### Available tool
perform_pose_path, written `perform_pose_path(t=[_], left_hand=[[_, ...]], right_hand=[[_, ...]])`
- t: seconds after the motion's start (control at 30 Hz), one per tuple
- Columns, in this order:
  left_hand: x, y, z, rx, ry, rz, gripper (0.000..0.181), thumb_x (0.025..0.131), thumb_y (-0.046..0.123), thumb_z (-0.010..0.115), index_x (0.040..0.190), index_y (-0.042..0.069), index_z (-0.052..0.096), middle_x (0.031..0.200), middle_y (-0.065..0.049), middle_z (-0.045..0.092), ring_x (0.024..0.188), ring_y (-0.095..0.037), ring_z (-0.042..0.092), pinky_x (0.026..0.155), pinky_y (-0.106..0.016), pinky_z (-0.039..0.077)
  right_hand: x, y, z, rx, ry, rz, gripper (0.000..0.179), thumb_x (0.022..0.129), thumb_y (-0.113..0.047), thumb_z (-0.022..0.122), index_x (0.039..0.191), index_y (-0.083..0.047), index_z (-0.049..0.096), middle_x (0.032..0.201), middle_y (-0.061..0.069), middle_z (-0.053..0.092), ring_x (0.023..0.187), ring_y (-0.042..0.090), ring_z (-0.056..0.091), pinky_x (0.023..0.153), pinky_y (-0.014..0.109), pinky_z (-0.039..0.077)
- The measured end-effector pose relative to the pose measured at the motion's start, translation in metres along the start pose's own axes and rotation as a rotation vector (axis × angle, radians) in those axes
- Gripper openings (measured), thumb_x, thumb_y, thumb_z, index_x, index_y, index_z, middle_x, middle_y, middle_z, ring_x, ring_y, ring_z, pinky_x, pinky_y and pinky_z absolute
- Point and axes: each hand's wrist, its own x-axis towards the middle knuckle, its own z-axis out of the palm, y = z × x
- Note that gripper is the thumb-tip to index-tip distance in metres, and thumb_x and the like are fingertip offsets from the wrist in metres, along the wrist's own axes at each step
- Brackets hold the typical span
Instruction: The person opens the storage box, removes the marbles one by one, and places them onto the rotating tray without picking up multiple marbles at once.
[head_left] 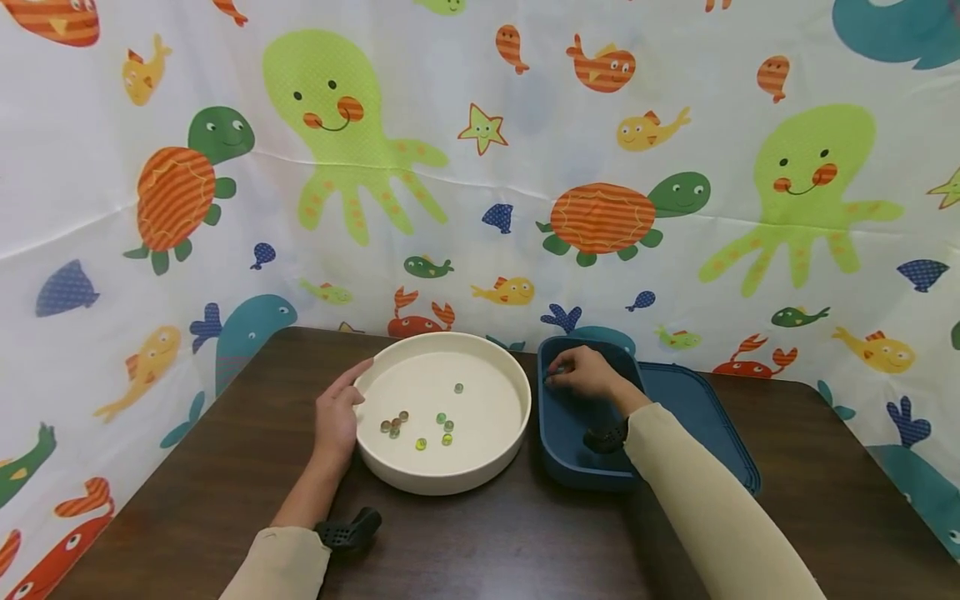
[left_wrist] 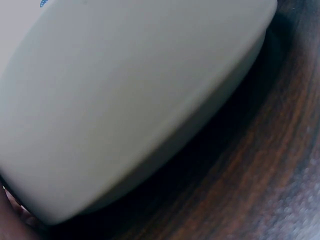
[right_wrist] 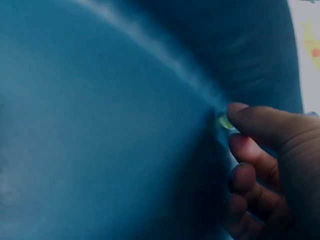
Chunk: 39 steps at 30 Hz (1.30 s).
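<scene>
My left hand holds the left side of a round cream tray, its thumb at the rim. Several small glass marbles lie on the tray floor, among them a yellow-green marble, a brownish marble and a pale marble. In the left wrist view, the tray's outer wall fills most of the picture and only a bit of the hand shows. Inside a blue rectangular box, my right hand is at the far left corner. Its thumb and forefinger pinch a yellowish-green marble by the wall.
A flat blue lid lies on the dark wooden table, right of the box and partly behind it. Behind the table hangs a white cloth printed with sea animals. Tray and box stand side by side with a narrow gap.
</scene>
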Motion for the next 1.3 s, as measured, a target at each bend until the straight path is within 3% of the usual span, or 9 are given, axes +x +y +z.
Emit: perform_pose_path(t=[0.27,0.53,0.77,0.93,1.07,1.17,1.3], left_hand=[[-0.002,-0.002,0.002,-0.008,-0.003,0.004,0.055,0.087,-0.001,0.028,0.136,0.005,0.052,0.146,-0.008,0.047,0.137,-0.02,0.04,0.116,-0.039,0.029],[-0.001,-0.001,0.002,0.005,-0.016,0.007,0.056,0.088,0.001,0.026,0.138,0.006,0.051,0.148,-0.008,0.044,0.139,-0.021,0.037,0.117,-0.039,0.028],[0.0,0.0,0.001,0.002,-0.005,0.002,0.055,0.087,-0.001,0.029,0.137,0.005,0.052,0.147,-0.008,0.046,0.138,-0.02,0.038,0.116,-0.038,0.029],[0.001,-0.001,-0.001,0.013,0.005,0.007,0.055,0.087,-0.001,0.029,0.137,0.005,0.052,0.147,-0.008,0.046,0.138,-0.019,0.038,0.116,-0.038,0.029],[0.0,-0.002,-0.001,0.02,0.005,0.0,0.055,0.087,0.0,0.028,0.137,0.006,0.052,0.147,-0.008,0.046,0.139,-0.019,0.038,0.116,-0.039,0.028],[0.0,-0.002,-0.001,0.013,0.0,-0.002,0.056,0.087,0.0,0.028,0.137,0.006,0.052,0.147,-0.008,0.046,0.138,-0.019,0.038,0.116,-0.039,0.028],[-0.001,-0.002,-0.002,0.008,-0.011,-0.01,0.056,0.088,0.001,0.027,0.138,0.008,0.051,0.148,-0.006,0.045,0.139,-0.019,0.037,0.116,-0.039,0.028]], right_hand=[[0.002,0.002,0.004,-0.051,-0.017,-0.015,0.018,0.088,-0.025,0.066,0.099,-0.01,0.072,0.084,0.004,0.068,0.062,0.012,0.061,0.057,0.026,0.053],[-0.011,-0.012,-0.019,-0.104,0.033,-0.043,0.017,0.089,-0.023,0.064,0.099,-0.012,0.073,0.087,0.003,0.07,0.071,0.013,0.061,0.062,0.027,0.052],[-0.022,-0.034,-0.041,-0.064,0.06,-0.091,0.02,0.091,-0.026,0.063,0.102,-0.01,0.07,0.083,0.013,0.069,0.059,0.013,0.058,0.056,0.027,0.049],[-0.028,-0.06,-0.046,-0.037,0.06,-0.148,0.022,0.091,-0.027,0.063,0.104,-0.012,0.07,0.088,0.016,0.07,0.066,0.021,0.062,0.057,0.027,0.05],[-0.029,-0.082,-0.038,-0.025,0.04,-0.182,0.02,0.09,-0.028,0.064,0.103,-0.015,0.071,0.084,0.011,0.07,0.067,0.024,0.063,0.057,0.028,0.052],[-0.028,-0.096,-0.026,-0.03,0.019,-0.2,0.018,0.09,-0.03,0.064,0.102,-0.017,0.071,0.081,0.008,0.069,0.063,0.019,0.061,0.056,0.027,0.052],[-0.025,-0.111,-0.007,-0.02,-0.033,-0.21,0.018,0.09,-0.03,0.064,0.101,-0.017,0.071,0.085,0.011,0.07,0.063,0.015,0.059,0.056,0.027,0.052]])
